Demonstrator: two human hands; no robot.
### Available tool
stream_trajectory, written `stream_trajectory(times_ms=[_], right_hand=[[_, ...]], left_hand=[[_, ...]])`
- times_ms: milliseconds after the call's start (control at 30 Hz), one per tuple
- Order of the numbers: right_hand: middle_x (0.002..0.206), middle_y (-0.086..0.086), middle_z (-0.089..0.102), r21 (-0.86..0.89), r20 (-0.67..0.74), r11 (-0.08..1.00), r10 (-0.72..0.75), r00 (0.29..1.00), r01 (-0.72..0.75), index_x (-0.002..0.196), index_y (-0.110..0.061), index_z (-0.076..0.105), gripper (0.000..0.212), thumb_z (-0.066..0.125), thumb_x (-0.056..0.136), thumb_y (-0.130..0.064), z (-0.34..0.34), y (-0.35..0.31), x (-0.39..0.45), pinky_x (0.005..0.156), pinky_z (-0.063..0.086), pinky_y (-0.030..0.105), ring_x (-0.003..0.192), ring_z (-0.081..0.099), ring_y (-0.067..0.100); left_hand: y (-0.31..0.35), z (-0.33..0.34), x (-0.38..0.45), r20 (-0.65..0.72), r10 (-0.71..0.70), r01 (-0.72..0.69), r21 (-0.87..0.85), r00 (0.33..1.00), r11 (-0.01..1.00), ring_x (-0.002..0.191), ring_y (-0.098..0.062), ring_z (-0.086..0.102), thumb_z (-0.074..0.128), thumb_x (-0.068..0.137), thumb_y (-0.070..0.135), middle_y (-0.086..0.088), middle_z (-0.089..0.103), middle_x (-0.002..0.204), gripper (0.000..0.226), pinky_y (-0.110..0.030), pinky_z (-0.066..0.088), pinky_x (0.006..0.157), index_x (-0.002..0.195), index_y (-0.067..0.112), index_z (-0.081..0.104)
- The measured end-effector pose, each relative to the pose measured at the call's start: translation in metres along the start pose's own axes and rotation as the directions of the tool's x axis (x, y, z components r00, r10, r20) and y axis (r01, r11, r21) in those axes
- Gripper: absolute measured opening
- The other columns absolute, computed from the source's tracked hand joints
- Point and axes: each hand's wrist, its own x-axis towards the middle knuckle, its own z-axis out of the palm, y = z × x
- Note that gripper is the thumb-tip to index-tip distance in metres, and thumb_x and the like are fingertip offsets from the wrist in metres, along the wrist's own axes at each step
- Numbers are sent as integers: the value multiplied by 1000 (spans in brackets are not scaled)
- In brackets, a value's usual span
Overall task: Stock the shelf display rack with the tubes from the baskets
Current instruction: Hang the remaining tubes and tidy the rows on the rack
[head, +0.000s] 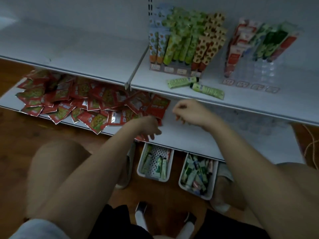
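Between loads: left hand (150,125) with loose spread fingers, right hand (188,112) with curled, seemingly empty fingers; next, reach for tubes in the baskets (141,163), I reckon

I can't read any text here. The print on my red packets (155,106), the tubes (181,81) and the rack's label strips (250,86) is all too blurred.

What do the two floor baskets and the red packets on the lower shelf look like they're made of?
Left basket and right basket: probably moulded white plastic, matte; the left one shows a perforated bottom. Red packets: likely foil or plastic film, judging by glossy, crinkled faces and silvery edges.
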Motion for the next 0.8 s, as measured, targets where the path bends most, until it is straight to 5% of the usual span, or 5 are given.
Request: stream_trajectory(times_ms=[200,333,433,667,800], right_hand=[[80,22,62,-95,228,948,318,920,-304,93,8,66,25,46,95,-6,115,120,4,60,51,41,64,55,28],[133,25,51,-281,414,929,342,844,-239,140,0,44,43,44,97,0,192,167,-1,86,48,37,111,56,37],[150,19,34,-304,492,934,321,809,-186,149,-5,31,52,41,97,1,232,187,-9,101,41,41,132,40,36],[138,16,49,-338,657,909,413,631,-242,140,-7,45,40,44,101,-11,267,190,-45,99,43,39,120,52,34],[112,15,61,-121,508,939,338,792,-323,122,-8,58,29,45,96,-6,254,197,-41,73,46,34,97,58,31]], left_hand=[[-63,125,58,-3,-40,38,347,999,937,119,-32,56,48,95,7,-20,59,130,31,-34,43,98,122,1,63],[-89,189,78,108,-111,77,281,988,957,133,-31,43,44,102,18,-18,44,145,46,-29,31,103,144,0,39],[-121,228,87,101,-129,91,318,986,944,131,-26,46,22,99,43,-16,47,143,61,-31,30,106,143,6,40],[-141,253,100,119,-253,206,309,960,929,117,-27,56,45,100,17,-11,57,128,32,-35,46,96,128,4,54],[-133,245,117,-156,-317,343,187,936,921,91,-27,63,47,97,10,-14,64,105,13,-33,47,73,104,4,55]])
